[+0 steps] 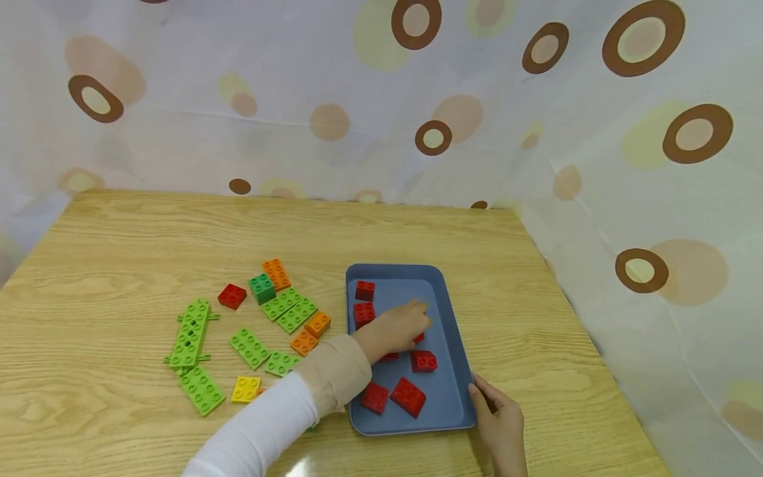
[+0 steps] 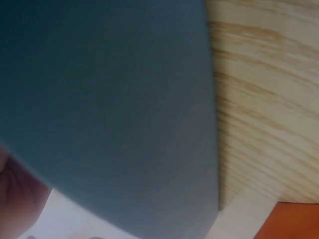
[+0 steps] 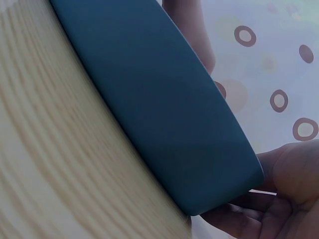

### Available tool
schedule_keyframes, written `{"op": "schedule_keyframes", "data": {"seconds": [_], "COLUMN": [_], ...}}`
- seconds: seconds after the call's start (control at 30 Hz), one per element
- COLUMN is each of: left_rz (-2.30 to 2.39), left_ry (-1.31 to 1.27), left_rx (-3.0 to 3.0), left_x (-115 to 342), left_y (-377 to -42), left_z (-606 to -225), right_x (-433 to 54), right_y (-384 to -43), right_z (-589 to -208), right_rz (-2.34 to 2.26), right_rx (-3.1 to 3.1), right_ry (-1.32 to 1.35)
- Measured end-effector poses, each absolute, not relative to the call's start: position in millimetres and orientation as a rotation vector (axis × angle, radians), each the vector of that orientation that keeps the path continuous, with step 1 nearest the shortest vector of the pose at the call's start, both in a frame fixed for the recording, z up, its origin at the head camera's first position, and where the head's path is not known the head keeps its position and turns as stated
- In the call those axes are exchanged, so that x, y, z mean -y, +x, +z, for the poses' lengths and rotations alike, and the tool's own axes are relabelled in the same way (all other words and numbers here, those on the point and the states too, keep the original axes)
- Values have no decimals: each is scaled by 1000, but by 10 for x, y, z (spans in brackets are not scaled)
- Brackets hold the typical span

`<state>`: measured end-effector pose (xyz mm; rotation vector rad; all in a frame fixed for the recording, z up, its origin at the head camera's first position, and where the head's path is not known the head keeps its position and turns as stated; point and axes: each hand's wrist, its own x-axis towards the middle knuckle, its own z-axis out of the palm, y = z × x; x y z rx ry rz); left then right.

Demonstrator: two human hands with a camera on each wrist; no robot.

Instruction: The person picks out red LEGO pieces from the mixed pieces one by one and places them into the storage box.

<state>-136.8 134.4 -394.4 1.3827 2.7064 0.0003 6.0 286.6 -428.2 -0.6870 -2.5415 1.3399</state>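
Flanking tray (image 1: 453,318): scattered loose bricks (image 1: 280,311)

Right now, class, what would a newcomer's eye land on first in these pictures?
Probably the blue tray of red bricks at the table's right, with the left hand reaching into it and the right hand holding its near corner. Next, the green, orange and yellow bricks scattered left of it.
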Motion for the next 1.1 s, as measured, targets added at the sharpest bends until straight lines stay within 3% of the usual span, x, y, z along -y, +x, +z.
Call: {"op": "schedule_keyframes", "data": {"seconds": [0.57,0.73,0.97,1.1], "left_rz": [27,253,667,788], "left_ry": [1382,1463,1497,1278], "left_rx": [-2658,-2663,-2906,-3072], "left_x": [-1251,-1116,-418,167], "left_y": [-1380,-1377,-1393,-1393], "left_z": [-3998,-3915,-3705,-3739], "right_x": [-2861,-2869,-2854,-2874], "right_y": [70,80,67,68], "right_z": [-4258,-4278,-4298,-4275], "right_rz": [1325,1329,1304,1279], "right_rx": [2583,2585,2583,2616], "right_ry": [-692,-698,-695,-724]}}
